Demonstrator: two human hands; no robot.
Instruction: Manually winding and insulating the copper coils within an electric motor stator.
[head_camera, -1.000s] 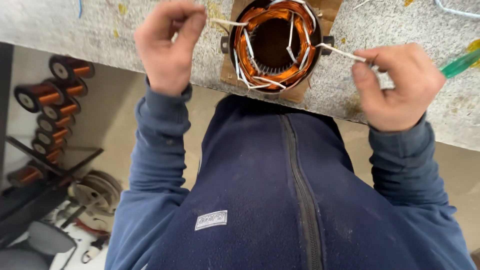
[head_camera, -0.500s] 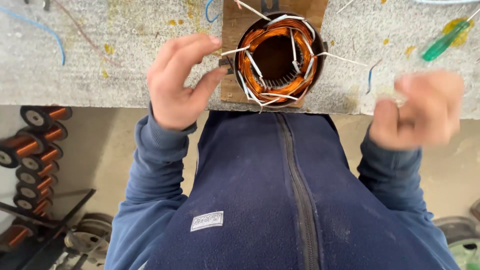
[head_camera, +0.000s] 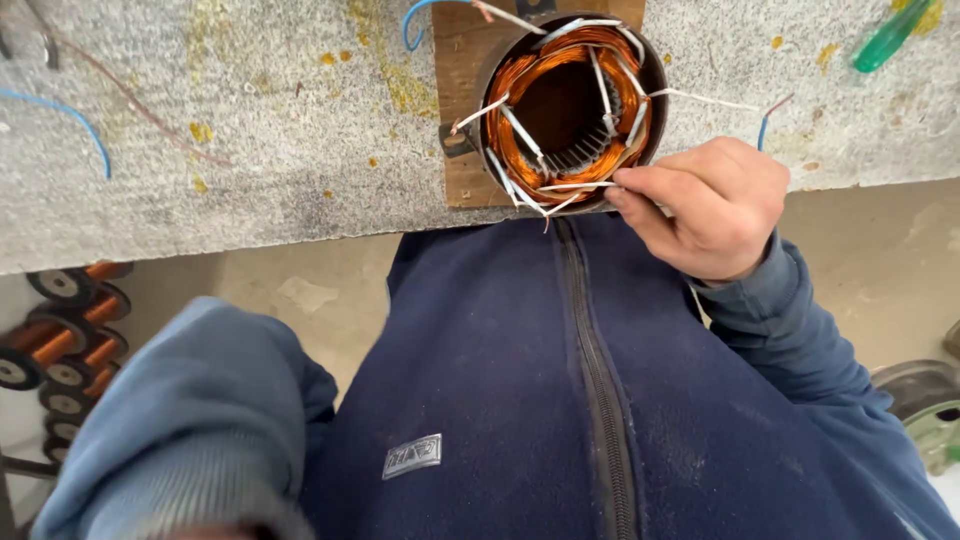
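pinched a white-sleeved lead (head_camera: 575, 186) between thumb and forefinger of the right hand (head_camera: 715, 210), with the other fingers curled loosely beneath, right at the near rim of the stator (head_camera: 507, 135). found that stator seated in a wooden board (head_camera: 460, 60) on the edge of the grey bench (head_camera: 250, 150), just ahead of the chest. showed nothing of the left hand, only its blue sleeve (head_camera: 190, 420) low in view, so could not tell how those fingers lay.

judged best done with a light grip on the sleeving rather than on bare copper; drawn flat along the winding, not dragged across the iron teeth; kept clear of the neighbouring leads and never kinked at the slot.

counted one stator, one board, one hand in view, one green screwdriver handle (head_camera: 890, 35), two blue wires (head_camera: 60, 110). made out some eight or nine white sleeves, too tangled to be sure. counted at least five copper wire spools (head_camera: 60, 340) below the bench, cropped at the edge.
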